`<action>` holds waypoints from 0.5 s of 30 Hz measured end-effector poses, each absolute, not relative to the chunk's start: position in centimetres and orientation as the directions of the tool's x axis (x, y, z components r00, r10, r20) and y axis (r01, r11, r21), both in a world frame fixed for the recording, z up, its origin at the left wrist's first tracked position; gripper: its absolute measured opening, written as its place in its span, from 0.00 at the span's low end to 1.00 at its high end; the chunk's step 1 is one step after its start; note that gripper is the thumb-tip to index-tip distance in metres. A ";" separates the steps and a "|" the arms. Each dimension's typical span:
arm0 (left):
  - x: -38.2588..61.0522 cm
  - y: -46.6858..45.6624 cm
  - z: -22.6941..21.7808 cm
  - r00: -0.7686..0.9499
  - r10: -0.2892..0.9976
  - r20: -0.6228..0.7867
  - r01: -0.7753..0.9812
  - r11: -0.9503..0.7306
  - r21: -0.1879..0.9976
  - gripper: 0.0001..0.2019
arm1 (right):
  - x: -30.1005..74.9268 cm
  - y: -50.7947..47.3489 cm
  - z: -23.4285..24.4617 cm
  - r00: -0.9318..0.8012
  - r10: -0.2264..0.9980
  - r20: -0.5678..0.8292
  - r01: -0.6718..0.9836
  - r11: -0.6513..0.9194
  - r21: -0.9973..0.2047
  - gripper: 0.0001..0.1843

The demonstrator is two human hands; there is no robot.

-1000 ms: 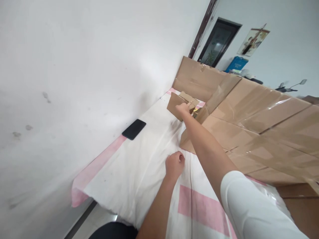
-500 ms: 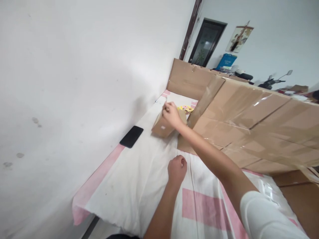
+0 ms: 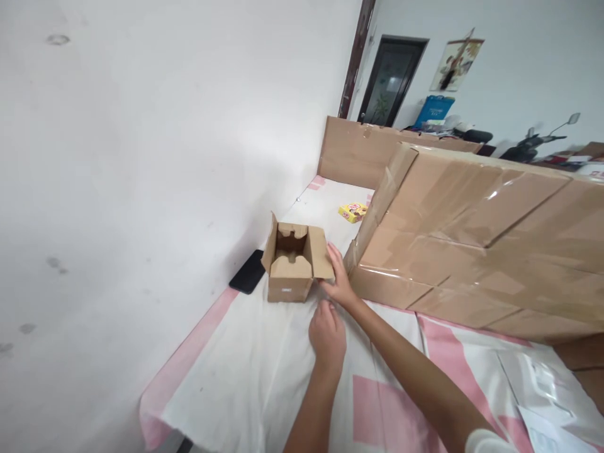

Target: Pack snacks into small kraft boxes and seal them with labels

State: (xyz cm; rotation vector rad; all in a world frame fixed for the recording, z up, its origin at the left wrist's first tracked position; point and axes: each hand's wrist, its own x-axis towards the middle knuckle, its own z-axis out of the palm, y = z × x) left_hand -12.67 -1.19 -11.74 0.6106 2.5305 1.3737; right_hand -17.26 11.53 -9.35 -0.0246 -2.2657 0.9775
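Observation:
A small brown cardboard box (image 3: pixel 289 290) stands upright on the cloth-covered surface, its top flaps spread and its dark inside showing. My right hand (image 3: pixel 340 284) is at the box's right flap, fingers along the outer edge and thumb below the corner; how firmly it grips is hard to see. Just nearer to me, my left hand (image 3: pixel 327 336) is closed in a fist with its back up, and nothing shows in it. A black phone (image 3: pixel 247 272) lies left of the box, partly hidden behind it.
Large taped cardboard panels (image 3: pixel 472 220) stand along the right. A yellow packet (image 3: pixel 352 212) lies beyond the box, close to them. The white wall (image 3: pixel 141 189) borders the left side. White and pink cloth (image 3: pixel 226 365) covers the surface, with clear plastic (image 3: pixel 542 384) at the lower right.
The box has come nearer and left, turned with its open top visible, and now overlaps the phone. My right hand has moved from its top to its right flap. My left fist stays close by.

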 end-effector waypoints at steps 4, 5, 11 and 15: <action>-13.6 -1.7 -12.2 -0.943 0.321 0.087 0.212 0.379 0.901 0.16 | -19.1 11.6 -13.5 -0.777 0.399 0.488 -0.293 0.457 -0.840 0.50; -13.7 -1.9 -12.3 -0.939 0.320 0.125 0.237 0.342 0.909 0.16 | -19.4 11.3 -14.2 -0.786 0.426 0.448 -0.286 0.391 -0.875 0.52; -14.4 -3.5 -9.6 -0.859 0.355 0.369 0.450 0.182 0.874 0.13 | -20.0 10.2 -14.9 -0.851 0.390 0.352 -0.299 0.192 -0.935 0.67; -19.3 -2.1 -1.4 -0.844 0.219 0.489 0.528 0.178 0.831 0.08 | -20.3 9.8 -14.7 -0.871 0.320 0.372 -0.371 0.066 -0.926 0.65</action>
